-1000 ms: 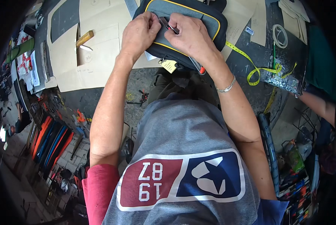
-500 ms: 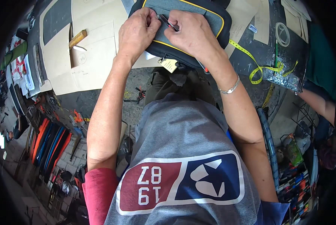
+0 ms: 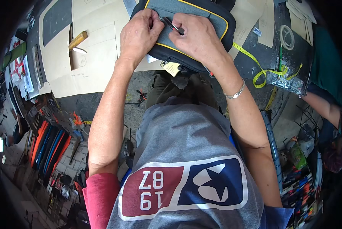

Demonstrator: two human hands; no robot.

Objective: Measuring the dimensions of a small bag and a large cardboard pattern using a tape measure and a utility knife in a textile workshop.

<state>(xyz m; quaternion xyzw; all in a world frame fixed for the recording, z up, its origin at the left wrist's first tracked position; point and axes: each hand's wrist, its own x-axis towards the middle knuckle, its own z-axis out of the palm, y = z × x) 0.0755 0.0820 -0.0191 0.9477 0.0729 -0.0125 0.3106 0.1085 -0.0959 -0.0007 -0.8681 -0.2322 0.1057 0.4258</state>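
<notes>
A small bag (image 3: 218,24) with a grey front panel, yellow piping and black sides lies at the near edge of the table. Over its left part, my left hand (image 3: 139,36) has thumb and forefinger pinched together; what they hold is hidden. Just to the right, my right hand (image 3: 197,36) grips a slim black tool (image 3: 171,25) with a touch of red. Its metal tip points toward the left fingertips. From the bag's near side hangs a pale yellow tag (image 3: 170,68) beside a zipper pull.
Paper pattern sheets (image 3: 98,72) cover the left of the table, with a wooden handle (image 3: 78,40) on them. To the right lie a yellow measuring tape (image 3: 272,71), a clear ring (image 3: 287,37) and a plastic packet (image 3: 289,82). Another person's arm (image 3: 325,105) rests nearby at right.
Both hands stay at nearly the same spot on the bag. The tool in my right hand has shifted very slightly; the view has moved a little.
</notes>
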